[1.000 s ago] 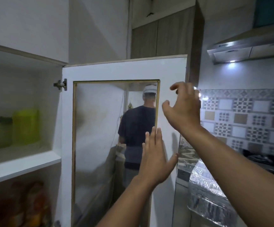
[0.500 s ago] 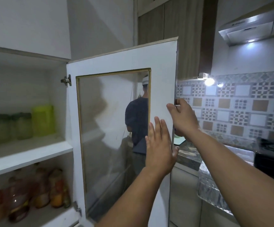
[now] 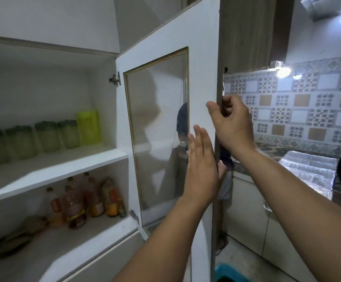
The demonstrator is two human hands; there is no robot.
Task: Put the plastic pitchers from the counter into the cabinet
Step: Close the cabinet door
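Right hand [image 3: 233, 124] curled around the cabinet door [image 3: 201, 64] free edge, left hand [image 3: 201, 167] flat, fingers straight, against its inner face, yellow-green pitcher [image 3: 88, 127] on upper shelf [image 3: 49, 169] at nine o'clock, room beside it.

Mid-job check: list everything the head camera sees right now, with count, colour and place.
cabinet door: one, white with glass panel, open, centre
jars: four, pale green with dark green lids, upper shelf
pitcher: one, yellow-green, upper shelf right of the jars
bottles: several, orange-brown, lower shelf
tiled wall: patterned, right
blue tub: one, bottom edge
left hand: flat against the door's inner face
right hand: gripping the door edge
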